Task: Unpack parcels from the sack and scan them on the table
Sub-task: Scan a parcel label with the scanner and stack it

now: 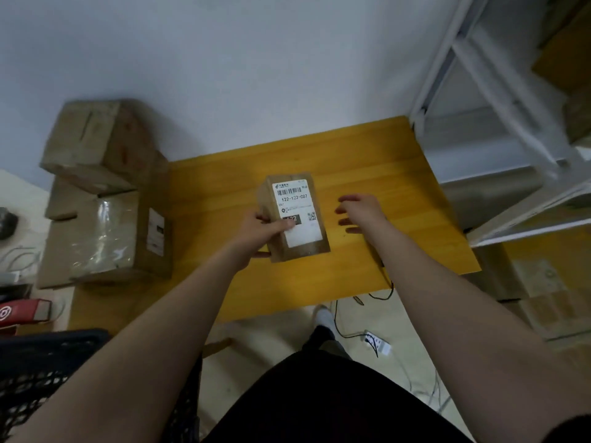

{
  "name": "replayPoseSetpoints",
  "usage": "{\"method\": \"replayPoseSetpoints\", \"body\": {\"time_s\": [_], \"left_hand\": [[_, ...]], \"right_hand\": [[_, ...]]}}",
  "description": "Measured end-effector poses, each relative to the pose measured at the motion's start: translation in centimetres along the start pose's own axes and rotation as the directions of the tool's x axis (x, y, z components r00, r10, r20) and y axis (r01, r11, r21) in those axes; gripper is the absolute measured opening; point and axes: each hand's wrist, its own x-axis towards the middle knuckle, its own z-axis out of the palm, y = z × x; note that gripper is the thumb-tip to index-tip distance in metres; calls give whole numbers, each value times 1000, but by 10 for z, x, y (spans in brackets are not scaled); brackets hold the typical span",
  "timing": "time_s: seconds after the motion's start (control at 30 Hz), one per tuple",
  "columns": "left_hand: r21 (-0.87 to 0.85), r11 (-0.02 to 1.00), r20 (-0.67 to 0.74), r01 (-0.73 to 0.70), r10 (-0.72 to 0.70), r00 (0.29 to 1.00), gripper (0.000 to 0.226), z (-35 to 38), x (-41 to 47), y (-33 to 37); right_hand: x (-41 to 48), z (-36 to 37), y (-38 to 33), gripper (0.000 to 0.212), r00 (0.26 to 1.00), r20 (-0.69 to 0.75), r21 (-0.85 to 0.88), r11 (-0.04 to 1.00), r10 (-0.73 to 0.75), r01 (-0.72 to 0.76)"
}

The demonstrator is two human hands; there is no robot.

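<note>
Only one parcel [295,219] is in play: a small brown cardboard box, held above the middle of the yellow worktop [367,155]. Whether its underside touches the wood cannot be told. Its upper face carries one white shipping label [303,231] with one barcode, the printed code 122-122-C07 and one small QR square.

Both hands are in view. The left hand [262,228] grips the parcel from its left side, with the thumb pressed on the label and the fingers curled round the edge. The right hand [361,212] is just beside the parcel on the right and apart from it. It is empty, with fingers spread and relaxed over the worktop.

At the left end of the worktop stands a stack of cardboard boxes [105,193]. At least two can be made out: a large one wrapped in shiny tape below and a tilted one on top. The blur hides the exact count.

One white metal shelving unit [499,123] rises at the right edge. One black mesh basket [41,362] sits low on the left, beside the person's arm. On the floor beneath the near edge lies one white power strip [377,343], and a black cable [380,292] hangs by the worktop edge.
</note>
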Motion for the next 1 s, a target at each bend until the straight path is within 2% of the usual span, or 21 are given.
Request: {"method": "replayPoseSetpoints", "body": {"time_s": [0.1,0.2,0.4,0.6,0.83,1.0], "left_hand": [[-84,992,33,-96,99,995,60,-27,-62,-12],[-172,968,74,-181,195,978,72,-55,-127,-30],[-373,894,14,-246,271,962,50,-96,-237,-83],[-410,845,-115,-344,327,938,17,-119,-328,-147],[-390,837,-261,-384,300,918,25,-115,-444,-253],[-412,864,-295,-290,175,939,23,-95,-519,-339]], "right_hand": [[-78,31,-16,21,982,114,77,987,-151,143],[-152,55,-11,26,955,57,149,949,-289,279],[-273,88,20,27,910,69,214,897,-410,388],[-378,119,68,26,868,75,242,853,-491,462],[-484,148,160,27,831,122,240,828,-543,506],[-540,164,246,28,841,192,212,858,-506,468]]}}
